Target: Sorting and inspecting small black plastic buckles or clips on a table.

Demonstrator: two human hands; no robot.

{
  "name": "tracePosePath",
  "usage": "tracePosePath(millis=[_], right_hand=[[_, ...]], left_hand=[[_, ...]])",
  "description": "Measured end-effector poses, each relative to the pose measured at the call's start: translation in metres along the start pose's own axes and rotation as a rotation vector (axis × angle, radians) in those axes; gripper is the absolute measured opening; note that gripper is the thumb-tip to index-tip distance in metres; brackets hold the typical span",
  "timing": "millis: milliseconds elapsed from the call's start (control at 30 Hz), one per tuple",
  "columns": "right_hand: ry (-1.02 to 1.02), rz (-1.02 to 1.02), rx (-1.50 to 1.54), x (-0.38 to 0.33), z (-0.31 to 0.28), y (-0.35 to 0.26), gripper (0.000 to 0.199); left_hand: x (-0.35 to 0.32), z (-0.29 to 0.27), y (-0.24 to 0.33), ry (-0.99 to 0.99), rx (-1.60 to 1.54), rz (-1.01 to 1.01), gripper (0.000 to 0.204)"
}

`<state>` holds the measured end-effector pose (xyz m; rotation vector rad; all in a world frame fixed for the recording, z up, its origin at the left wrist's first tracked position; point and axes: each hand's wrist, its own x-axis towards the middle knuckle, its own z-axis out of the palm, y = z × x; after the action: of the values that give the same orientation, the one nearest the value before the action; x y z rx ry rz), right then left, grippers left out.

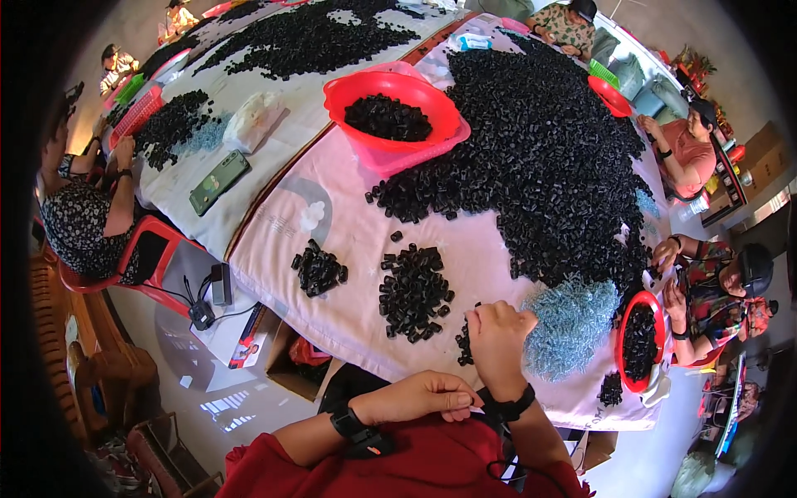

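Observation:
My left hand [425, 397] is close to my body, thumb and fingers pressed together; whatever is in the pinch is too small to make out. Just beyond it, my right hand [500, 339] is closed over the table, its fingers curled under and mostly hidden. At its left edge shows a small cluster of black plastic pieces [464, 345]. Touching or close to its right side lies a tangled heap of thin bluish-silver strands [573, 326]. Left of my hands are a larger pile of short black pieces [413, 295] and a smaller pile [318, 270].
A great spread of black pieces [548, 141] covers the far table. A red basin [390, 79] holding black pieces rests in a pink basket [398, 158]. Another red basin [624, 365] stands right. A phone [220, 182] lies left. Several co-workers sit around the tables.

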<state>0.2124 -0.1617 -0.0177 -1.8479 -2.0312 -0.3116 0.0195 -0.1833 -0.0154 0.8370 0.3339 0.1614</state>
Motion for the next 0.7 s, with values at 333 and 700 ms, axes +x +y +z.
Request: tracePosePath(millis=[333,700], right_hand=[[-0.112,-0.035,0.023,0.003,0.003,-0.005,0.017],[-0.135,0.45,0.78,0.006,-0.059,0.018,0.006]], left_hand=[[-0.001,0.004,0.032,0.111,-0.002,0.08,0.036],[0.01,0.01,0.055,0.255,-0.16,0.228,0.036]])
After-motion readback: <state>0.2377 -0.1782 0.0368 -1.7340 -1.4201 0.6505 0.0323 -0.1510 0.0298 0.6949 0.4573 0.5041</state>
